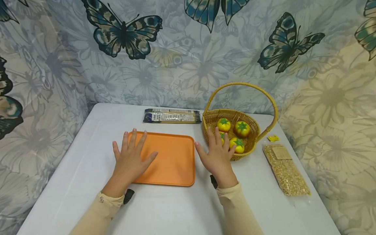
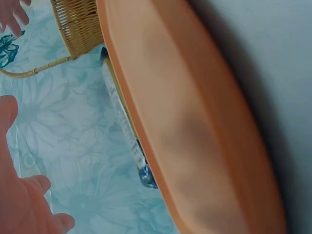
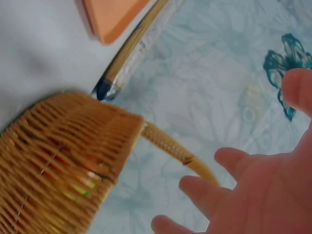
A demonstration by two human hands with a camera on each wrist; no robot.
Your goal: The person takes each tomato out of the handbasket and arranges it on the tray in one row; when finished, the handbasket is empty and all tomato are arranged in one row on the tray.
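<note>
The left hand [image 1: 129, 161], fingers spread, hovers over the left side of an orange tray [image 1: 173, 160]; in the left wrist view the hand [image 2: 24, 200] holds nothing and the tray [image 2: 161, 87] fills the middle. Spread fingers also mark the right hand [image 1: 218, 159], which is raised between the tray and the wicker basket [image 1: 249, 151], partly covering the basket's near left side. Several yellow fruits with green star-shaped tops, one of them [image 1: 242, 129], lie in the basket. In the right wrist view the empty right hand [image 3: 263, 195] is beside the basket [image 3: 73, 141].
Behind the tray lies a dark long package [image 1: 173, 116]. At the right are a bag of grains [image 1: 286, 169] and a small yellow packet [image 1: 273, 138]. The basket's tall handle [image 1: 241, 84] arches above it. Butterfly-patterned cloth [image 1: 188, 75] stands behind the white table [image 1: 164, 209].
</note>
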